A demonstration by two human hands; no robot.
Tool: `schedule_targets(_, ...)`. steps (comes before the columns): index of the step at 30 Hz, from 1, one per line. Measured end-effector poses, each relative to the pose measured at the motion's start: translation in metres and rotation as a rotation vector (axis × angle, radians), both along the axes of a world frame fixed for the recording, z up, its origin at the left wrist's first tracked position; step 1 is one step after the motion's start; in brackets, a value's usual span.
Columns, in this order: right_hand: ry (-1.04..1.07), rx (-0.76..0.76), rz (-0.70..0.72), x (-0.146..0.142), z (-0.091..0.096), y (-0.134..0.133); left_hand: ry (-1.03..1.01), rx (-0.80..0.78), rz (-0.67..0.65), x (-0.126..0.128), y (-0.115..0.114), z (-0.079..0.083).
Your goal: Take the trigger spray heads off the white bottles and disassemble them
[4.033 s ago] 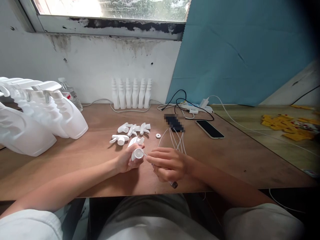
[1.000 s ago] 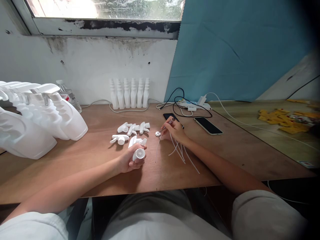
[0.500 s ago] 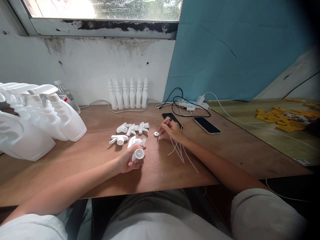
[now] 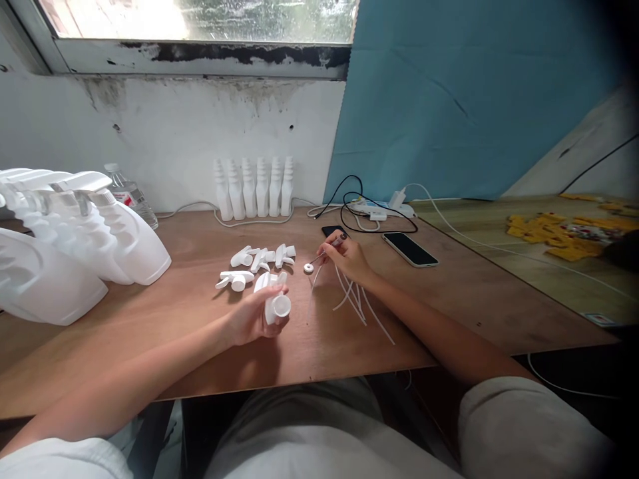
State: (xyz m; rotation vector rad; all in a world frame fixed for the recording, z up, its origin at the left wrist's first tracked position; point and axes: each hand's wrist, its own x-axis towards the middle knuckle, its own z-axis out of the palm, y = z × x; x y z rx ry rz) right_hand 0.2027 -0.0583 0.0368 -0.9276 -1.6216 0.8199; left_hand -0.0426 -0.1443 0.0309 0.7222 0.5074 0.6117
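Note:
My left hand (image 4: pixel 254 316) is wrapped round a white trigger spray head (image 4: pixel 274 299), its round collar turned towards me. A slim pen-like metal tool (image 4: pixel 333 244) is pinched in the fingers of my right hand (image 4: pixel 348 258); its exact kind is unclear. The tool's tip is at a small white ring (image 4: pixel 308 268) on the table. Several thin white tubes (image 4: pixel 360 303) lie under and beside my right wrist. Behind my left hand, more white spray heads (image 4: pixel 234 279) lie loosely grouped.
Large white bottles (image 4: pixel 127 233) crowd the left side, with a clear water bottle (image 4: pixel 130 196) behind. Slim white bottles (image 4: pixel 248 189) line the wall. Right of my hand are a white-edged phone (image 4: pixel 410 249), a dark phone (image 4: pixel 333 231) partly covered, and a power strip (image 4: pixel 394 210) with cables.
My left hand has tilted the spray head, so its collar faces slightly more to the right. My right hand stays by the ring, with the tool lying more slanted.

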Motion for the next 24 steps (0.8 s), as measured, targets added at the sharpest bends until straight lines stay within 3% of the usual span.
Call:
schedule_targets(4,-0.115,0.104,-0.022,0.004,0.008,-0.006,-0.03,0.149,0.138,-0.019,0.015,0.028)
schedule_targets(8,-0.116,-0.021,0.174,-0.001,0.008,-0.012,0.162,0.49,0.444,-0.051,0.05,0.047)
schedule_targets(11,-0.127,-0.097,0.254,-0.005,0.005,-0.012,0.444,0.735,0.715,-0.079,0.081,0.041)
schedule_targets(14,-0.163,-0.089,0.23,0.0,0.004,-0.008,0.846,0.794,0.872,-0.104,0.105,0.024)
schedule_targets(18,-0.35,-0.005,0.098,0.011,0.004,-0.001,1.382,0.831,0.84,-0.122,0.119,0.006)
schedule_targets(24,-0.695,0.151,-0.065,0.014,0.005,0.002,1.625,0.9,0.571,-0.121,0.12,-0.005)
